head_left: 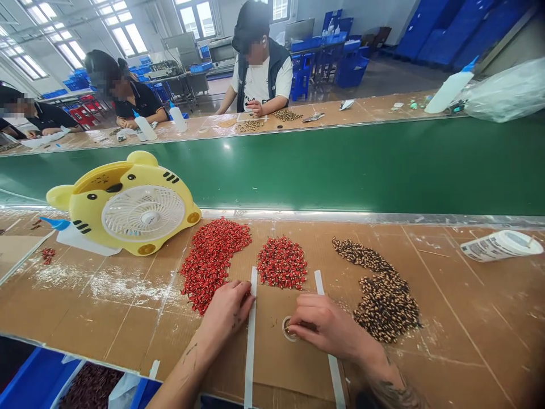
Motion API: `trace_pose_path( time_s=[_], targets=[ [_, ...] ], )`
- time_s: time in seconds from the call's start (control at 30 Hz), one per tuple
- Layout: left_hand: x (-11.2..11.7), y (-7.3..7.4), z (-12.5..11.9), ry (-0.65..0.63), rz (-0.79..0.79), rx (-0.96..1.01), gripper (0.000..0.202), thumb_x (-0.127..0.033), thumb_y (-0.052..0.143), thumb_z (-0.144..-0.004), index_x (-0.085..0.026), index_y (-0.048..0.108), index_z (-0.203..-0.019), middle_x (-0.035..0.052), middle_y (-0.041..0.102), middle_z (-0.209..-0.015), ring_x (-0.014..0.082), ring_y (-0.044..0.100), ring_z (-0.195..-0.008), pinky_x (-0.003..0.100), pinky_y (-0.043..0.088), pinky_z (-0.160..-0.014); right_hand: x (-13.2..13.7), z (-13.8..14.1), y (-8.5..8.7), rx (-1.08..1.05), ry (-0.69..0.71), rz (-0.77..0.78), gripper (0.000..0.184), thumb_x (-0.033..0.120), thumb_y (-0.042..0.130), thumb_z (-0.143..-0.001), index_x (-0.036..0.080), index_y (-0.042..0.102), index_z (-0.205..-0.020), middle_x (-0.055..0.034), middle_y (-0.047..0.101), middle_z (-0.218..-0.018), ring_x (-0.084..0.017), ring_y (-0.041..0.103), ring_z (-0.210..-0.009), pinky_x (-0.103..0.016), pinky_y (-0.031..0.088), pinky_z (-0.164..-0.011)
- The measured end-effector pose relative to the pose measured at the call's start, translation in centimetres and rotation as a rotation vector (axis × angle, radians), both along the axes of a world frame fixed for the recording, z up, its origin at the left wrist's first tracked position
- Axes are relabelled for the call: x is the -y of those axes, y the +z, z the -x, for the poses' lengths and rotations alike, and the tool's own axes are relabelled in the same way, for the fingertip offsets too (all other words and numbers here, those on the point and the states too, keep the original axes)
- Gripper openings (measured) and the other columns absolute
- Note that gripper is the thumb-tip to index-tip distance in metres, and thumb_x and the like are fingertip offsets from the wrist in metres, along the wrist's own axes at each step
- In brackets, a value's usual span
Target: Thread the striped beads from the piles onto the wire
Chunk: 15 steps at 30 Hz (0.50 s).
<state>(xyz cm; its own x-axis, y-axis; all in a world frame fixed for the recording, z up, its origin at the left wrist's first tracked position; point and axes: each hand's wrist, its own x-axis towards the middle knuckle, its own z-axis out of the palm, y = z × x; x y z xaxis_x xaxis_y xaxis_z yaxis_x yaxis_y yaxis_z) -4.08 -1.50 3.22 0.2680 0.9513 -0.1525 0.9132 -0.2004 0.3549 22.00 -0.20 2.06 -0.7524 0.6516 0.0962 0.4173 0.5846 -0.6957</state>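
My left hand (227, 311) rests on the cardboard-covered table (460, 318), fingers curled at the edge of a large pile of small red parts (212, 258), touching a white tape strip (251, 341). My right hand (326, 326) is closed in a pinch over a small white ring-shaped cap (288, 329); what the fingertips hold is too small to name. A smaller red pile (281, 262) lies just beyond both hands. A long pile of dark brown-and-tan parts (381, 292) lies to the right of my right hand. A second white tape strip (319, 282) runs beside it.
A yellow tiger-shaped desk fan (128, 204) lies at the left. A green conveyor belt (340, 165) runs across behind the table. A paper roll (500, 245) lies far right. A blue bin (38, 380) holds dark parts near left. Three people sit across the belt; glue bottles (451, 88) stand there.
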Motion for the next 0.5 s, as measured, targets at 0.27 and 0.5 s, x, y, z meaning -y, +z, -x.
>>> trace_pose_path(
  time_s=[0.27,0.5],
  targets=[
    [0.0,-0.53,-0.03,0.007,0.048,0.007,0.019,-0.019,0.052,-0.091,-0.019,0.064,-0.075,0.0055,0.069,-0.076,0.0209,0.064,-0.073,0.027,0.04,-0.066,-0.07,-0.52,-0.29,0.003,-0.003,-0.029,0.017,0.024,0.063,-0.094,0.017,0.069,-0.079,-0.0013,0.063,-0.072,-0.014,0.055,-0.069,-0.025,0.036,-0.063],
    [0.11,-0.34,0.26,0.108,0.049,0.084,0.021,-0.012,0.044,-0.089,-0.019,0.064,-0.084,0.0063,0.071,-0.078,0.0211,0.066,-0.073,0.027,0.043,-0.067,-0.11,-0.29,-0.13,0.016,0.014,-0.103,0.023,0.023,0.058,-0.095,0.017,0.066,-0.074,-0.0012,0.059,-0.069,-0.015,0.053,-0.066,-0.026,0.035,-0.061]
  ],
)
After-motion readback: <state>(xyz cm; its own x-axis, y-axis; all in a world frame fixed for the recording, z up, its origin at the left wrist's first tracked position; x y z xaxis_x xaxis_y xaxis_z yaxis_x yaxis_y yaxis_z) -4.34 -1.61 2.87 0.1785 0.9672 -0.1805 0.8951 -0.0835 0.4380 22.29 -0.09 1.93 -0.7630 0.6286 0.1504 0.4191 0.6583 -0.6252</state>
